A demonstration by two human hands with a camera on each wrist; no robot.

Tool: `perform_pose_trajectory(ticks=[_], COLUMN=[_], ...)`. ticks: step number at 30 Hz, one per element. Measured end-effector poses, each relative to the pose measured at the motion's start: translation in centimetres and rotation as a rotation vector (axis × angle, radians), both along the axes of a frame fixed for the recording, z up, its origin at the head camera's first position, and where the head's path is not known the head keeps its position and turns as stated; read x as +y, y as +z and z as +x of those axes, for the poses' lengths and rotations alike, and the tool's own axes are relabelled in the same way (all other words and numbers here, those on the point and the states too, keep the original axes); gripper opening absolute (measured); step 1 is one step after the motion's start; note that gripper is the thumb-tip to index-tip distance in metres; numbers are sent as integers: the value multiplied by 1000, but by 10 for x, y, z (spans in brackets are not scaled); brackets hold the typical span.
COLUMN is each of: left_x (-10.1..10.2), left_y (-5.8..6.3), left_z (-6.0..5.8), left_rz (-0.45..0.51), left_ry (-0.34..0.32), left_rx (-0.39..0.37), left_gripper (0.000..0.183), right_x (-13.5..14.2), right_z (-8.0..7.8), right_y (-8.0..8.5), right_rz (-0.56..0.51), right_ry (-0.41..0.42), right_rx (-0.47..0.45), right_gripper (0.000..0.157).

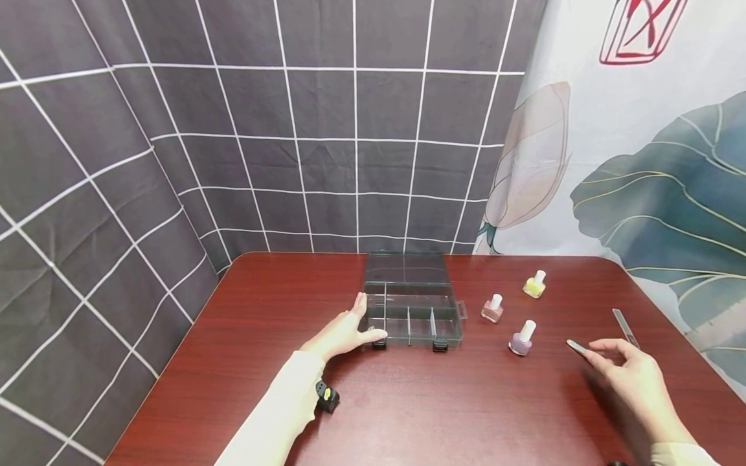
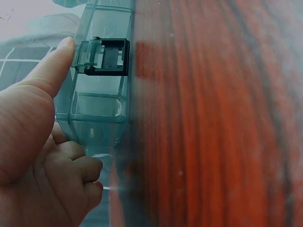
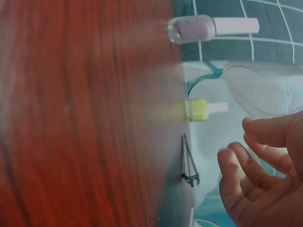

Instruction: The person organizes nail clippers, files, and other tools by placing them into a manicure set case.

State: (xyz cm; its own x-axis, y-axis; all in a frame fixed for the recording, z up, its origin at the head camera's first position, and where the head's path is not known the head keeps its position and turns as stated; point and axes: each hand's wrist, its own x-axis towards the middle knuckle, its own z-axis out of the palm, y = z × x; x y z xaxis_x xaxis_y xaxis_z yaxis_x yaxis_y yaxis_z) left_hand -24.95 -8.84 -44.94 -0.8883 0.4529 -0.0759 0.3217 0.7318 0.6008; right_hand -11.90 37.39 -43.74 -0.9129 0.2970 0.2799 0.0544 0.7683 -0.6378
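Observation:
A see-through grey compartment box (image 1: 419, 320) sits on the table with its lid (image 1: 405, 267) raised at the back. My left hand (image 1: 348, 331) holds its left front corner, thumb on the front edge beside a black latch (image 2: 108, 56) and fingers along the left side. On the right, my right hand (image 1: 632, 375) hovers low over the table with fingers loosely bent. Just off its fingertips is a silver nail clipper (image 1: 576, 347); the right wrist view shows this nail clipper (image 3: 190, 163) with its lever raised, apart from the fingers.
Right of the box stand three nail polish bottles: pink (image 1: 492, 309), yellow (image 1: 534, 285) and purple (image 1: 521, 340). A flat silver strip (image 1: 625, 327) lies beyond my right hand. Cloth with a white grid (image 1: 326, 162) hangs behind the reddish-brown table (image 1: 274, 304).

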Motion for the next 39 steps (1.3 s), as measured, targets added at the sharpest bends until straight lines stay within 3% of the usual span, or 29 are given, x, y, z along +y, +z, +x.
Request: perform_pose_trajectory(ticks=[6,15,25,39], left_x=[0,0,0,0], left_y=[1,1,1,3], left_z=[0,1,2,3], left_rz=[3,7,11,10], left_ry=[-3,-2,1,6], left_rx=[1,-4,0,-5], left_gripper=[101,102,102,102], right_x=[9,20,25,21], right_z=[-3,-10,-21,-33], right_y=[0,-3,-7,-8], right_rz=[50,120,140,184], right_ry=[-21,-24,-10,59], right_rx=[-2,-85,-135,-164], right_gripper=[27,33,36,25])
